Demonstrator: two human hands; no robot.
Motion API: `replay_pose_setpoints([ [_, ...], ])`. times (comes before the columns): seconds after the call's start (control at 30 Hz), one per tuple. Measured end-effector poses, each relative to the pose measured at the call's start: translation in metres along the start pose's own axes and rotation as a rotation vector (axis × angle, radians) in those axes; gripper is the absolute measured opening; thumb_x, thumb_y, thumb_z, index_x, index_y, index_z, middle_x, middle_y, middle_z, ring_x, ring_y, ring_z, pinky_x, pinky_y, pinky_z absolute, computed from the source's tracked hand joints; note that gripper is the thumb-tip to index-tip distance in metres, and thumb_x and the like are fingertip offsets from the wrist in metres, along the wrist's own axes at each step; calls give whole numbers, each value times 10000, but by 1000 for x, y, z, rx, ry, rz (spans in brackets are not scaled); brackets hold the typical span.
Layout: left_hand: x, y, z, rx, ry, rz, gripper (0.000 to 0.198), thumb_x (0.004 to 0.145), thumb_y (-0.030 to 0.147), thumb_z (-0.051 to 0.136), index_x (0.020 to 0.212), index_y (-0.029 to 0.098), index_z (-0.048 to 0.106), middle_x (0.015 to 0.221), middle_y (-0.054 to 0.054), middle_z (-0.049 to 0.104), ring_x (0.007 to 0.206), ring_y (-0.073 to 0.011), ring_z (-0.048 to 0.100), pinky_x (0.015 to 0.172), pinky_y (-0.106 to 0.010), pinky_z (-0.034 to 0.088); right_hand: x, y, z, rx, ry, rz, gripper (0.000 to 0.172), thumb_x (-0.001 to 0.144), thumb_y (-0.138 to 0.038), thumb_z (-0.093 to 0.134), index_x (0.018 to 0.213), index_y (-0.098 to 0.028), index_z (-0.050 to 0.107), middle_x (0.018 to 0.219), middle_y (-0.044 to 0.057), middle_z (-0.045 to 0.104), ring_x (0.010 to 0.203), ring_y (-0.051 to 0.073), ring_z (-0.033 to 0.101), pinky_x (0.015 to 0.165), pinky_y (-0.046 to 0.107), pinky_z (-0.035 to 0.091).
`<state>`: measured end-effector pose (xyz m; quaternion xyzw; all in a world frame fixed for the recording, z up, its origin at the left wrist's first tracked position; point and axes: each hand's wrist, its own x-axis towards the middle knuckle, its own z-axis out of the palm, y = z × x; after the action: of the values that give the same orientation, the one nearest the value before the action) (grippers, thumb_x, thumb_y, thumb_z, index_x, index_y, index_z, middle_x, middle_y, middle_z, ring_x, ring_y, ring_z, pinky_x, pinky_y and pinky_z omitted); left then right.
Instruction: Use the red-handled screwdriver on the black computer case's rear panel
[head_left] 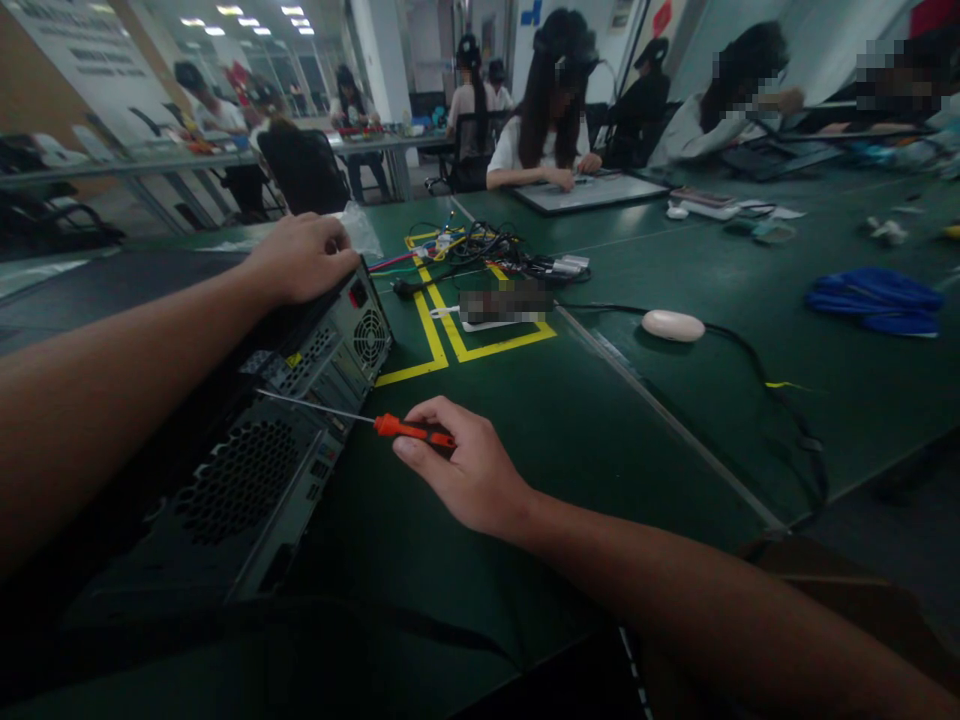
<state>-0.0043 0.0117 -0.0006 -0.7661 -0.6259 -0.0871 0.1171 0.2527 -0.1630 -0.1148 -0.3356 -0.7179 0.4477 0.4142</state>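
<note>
Right hand [469, 465]: grasps the screwdriver by its orange-and-black handle, thumb on the near side and fingers on the far side.
Screwdriver [390, 427]: within the right fingers, its thin shaft running left from them across the rear of the case.
Tip: well ahead of the right fingers, near the case's upper rear edge; whether it touches or sits in anything cannot be told.
Left hand [304, 258]: lies on top of the case, fingers bent at its far corner; whether they grip it or merely rest cannot be told.
Case [281, 520]: under the left fingers and to the left of the right ones, its vents and ports facing the right hand.
Slip: the long shaft meets the case at a slant, so an off-line push could make the tip skid and scratch metal, or catch in the large vent [240, 480] below it.
Shift: if the left hand bears down only lightly, pressure from the right could slide or rock the case.
Cables [487, 245]: tangled just beyond the left fingers, on the green table [615, 470]; if the case slid that way, it could drag or pinch them.
</note>
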Motion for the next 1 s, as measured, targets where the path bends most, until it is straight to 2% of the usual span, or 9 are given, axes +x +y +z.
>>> replay_pose_setpoints([
  [0.23, 1, -5, 5, 4, 9, 0, 507, 901, 515, 385, 1055, 148, 699, 1054, -162, 666, 1023, -320, 595, 985, -462, 485, 0, -1, 0, 43, -45, 20, 238, 1019, -440, 620, 1016, -206, 661, 830, -11, 635, 736, 156, 574, 709, 299, 430],
  [0.4, 1, -6, 6, 31, 17, 13, 506, 908, 534, 370, 1024, 161, 690, 1028, -155, 659, 1016, -311, 595, 983, -452, 485, -2, -3, 1, 47, -43, 21, 271, 903, -357, 732, 1080, -233, 568, 880, -29, 631, 729, 154, 589, 692, 296, 441],
  [0.53, 0, -4, 4, 29, 7, 6, 495, 905, 522, 375, 1033, 160, 687, 1053, -158, 662, 1035, -315, 597, 995, -456, 485, -2, -2, 1, 31, -24, 5, 215, 878, -249, 695, 1024, -239, 537, 876, -30, 614, 760, 162, 597, 715, 306, 452],
  [0.8, -2, 2, 0, -10, -6, -23, 500, 899, 500, 379, 1057, 149, 698, 1096, -166, 666, 1065, -310, 590, 1041, -446, 466, -1, -3, 0, 33, -42, 16, 165, 930, -269, 665, 1027, -238, 535, 850, -32, 595, 721, 153, 558, 731, 323, 462],
  [1.0, -2, 1, 1, -25, 3, -22, 470, 896, 519, 393, 1029, 177, 686, 1088, -162, 671, 1056, -319, 599, 1012, -450, 485, -1, -3, -1, 22, -58, 22, 160, 936, -281, 668, 1029, -236, 546, 859, -29, 600, 726, 154, 560, 726, 321, 455],
])
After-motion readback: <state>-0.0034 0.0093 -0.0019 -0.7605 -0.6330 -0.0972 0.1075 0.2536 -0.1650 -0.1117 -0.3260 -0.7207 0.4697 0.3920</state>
